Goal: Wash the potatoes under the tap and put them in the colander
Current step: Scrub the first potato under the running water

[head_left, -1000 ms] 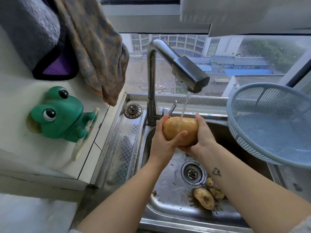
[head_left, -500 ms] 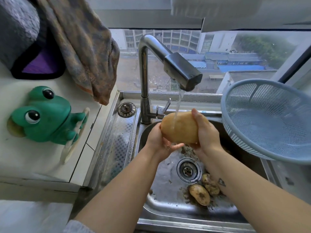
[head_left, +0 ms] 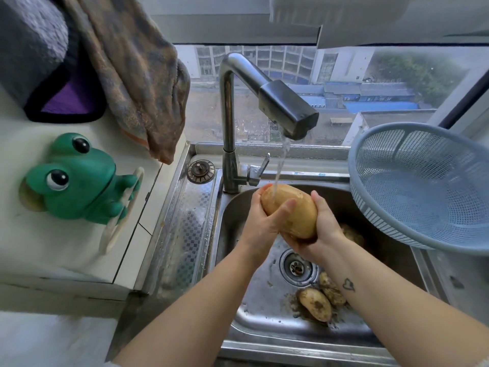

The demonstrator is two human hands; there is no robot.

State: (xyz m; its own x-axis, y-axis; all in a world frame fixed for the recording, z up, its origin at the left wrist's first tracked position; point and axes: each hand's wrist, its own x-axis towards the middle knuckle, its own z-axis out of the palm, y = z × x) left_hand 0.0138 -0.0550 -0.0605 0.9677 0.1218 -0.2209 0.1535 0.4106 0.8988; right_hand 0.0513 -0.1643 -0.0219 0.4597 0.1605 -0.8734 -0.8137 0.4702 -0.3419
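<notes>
One view: head camera, looking down into a kitchen sink below a window.
Surroundings: a steel sink (head_left: 238,260) is seen in the centre, with its drain (head_left: 297,267) near the middle of the basin. A green frog holder (head_left: 76,178) is fixed to the white counter on the left, and a brown towel (head_left: 137,75) hangs above it.
Tap: the tap (head_left: 288,109) arches over the basin, and a thin stream of water (head_left: 281,160) falls from it.
Colander: a blue colander (head_left: 423,186) is set tilted at the right, its rim overhanging the basin's edge.
Unwashed potatoes: muddy potatoes (head_left: 316,303) lie on the basin floor just beside the drain, partly hidden by the right forearm.
In the way: another potato (head_left: 353,235) is mostly hidden behind the right hand.
Task's thing: the potato (head_left: 293,210) is held above the basin, slanted, its upper end under the stream, well apart from the colander.
Left hand: the left hand (head_left: 260,223) grips the potato's upper left end, fingers curled behind, thumb laid across the near face.
Right hand: the right hand (head_left: 320,234) cups the lower right end, fingers curled round it.
Change: half a second ago the potato lay level and the left thumb was underneath; the muddy potatoes have not moved.
</notes>
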